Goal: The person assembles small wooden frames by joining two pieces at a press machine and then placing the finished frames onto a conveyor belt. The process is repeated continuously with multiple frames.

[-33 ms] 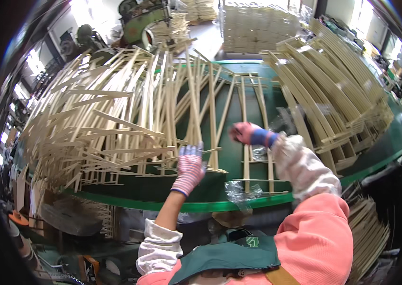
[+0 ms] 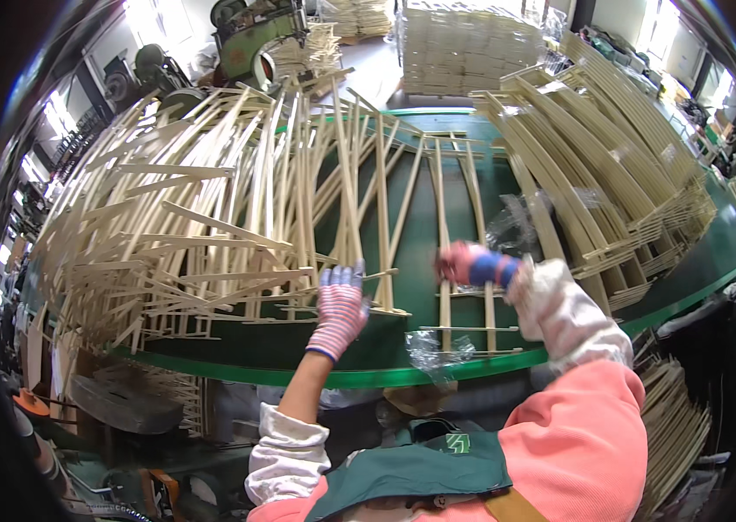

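Observation:
My left hand (image 2: 340,306), in a red-and-white striped glove with bluish fingertips, lies at the near end of a long pale wooden strip (image 2: 349,191). Its fingers reach forward over the wood. My right hand (image 2: 465,264), in a pinkish glove with a blue cuff, is curled and blurred above a ladder-like wooden frame (image 2: 444,304). What it holds, if anything, is hidden. That frame has two long rails and several thin crosspieces, and lies lengthwise away from me on the green table (image 2: 368,352).
A tangled heap of wooden frames (image 2: 202,209) covers the table's left. Stacked frames (image 2: 594,174) stand at the right. Clear plastic film (image 2: 437,352) lies by the near edge, with more film (image 2: 514,224) beside the stack. Beyond the table are a green machine (image 2: 255,43) and a wrapped pallet load (image 2: 472,52).
My right hand has moved a little right and nearer to me, over the ladder-like frame. My left hand stays at the same strip. The whole view has shifted slightly.

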A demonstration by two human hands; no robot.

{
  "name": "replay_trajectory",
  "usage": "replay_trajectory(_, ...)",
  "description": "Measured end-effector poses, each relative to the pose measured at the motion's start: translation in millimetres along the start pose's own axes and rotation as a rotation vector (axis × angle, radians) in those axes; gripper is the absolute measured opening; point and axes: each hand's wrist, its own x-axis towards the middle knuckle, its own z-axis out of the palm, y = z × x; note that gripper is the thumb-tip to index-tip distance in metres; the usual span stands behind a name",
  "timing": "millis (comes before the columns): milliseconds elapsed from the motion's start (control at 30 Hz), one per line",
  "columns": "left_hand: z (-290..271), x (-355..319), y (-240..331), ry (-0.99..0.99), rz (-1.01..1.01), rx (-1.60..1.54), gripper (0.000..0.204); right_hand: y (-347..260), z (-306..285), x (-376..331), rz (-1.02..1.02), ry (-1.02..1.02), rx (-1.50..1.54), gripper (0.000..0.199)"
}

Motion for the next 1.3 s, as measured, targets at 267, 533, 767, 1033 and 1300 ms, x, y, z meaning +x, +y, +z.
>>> replay_trajectory(267,-13,-23,54,0.560,0.219,-0.360,0.045,59,183,-96,0.279,0.023,-0.536,0.058)
replay_trajectory(533,46,-75,108,0.438,0.270,-0.484,0.034,84,222,-107,-0.150,0.432,-0.841,0.011)
replay_trajectory(767,131,-111,160,0.016,-0.189,-0.952,0.055,63,177,-93,-0.001,0.378,-0.594,0.010)
replay_trajectory(1033,146,-124,179,-0.024,-0.039,-0.473,0.080,-41,-91,-136,-0.107,0.692,-0.483,0.028)
replay_trajectory(1300,97,-132,186,-0.011,-0.215,-0.201,0.084,-75,-332,-149,0.402,1.365,-0.760,0.039)
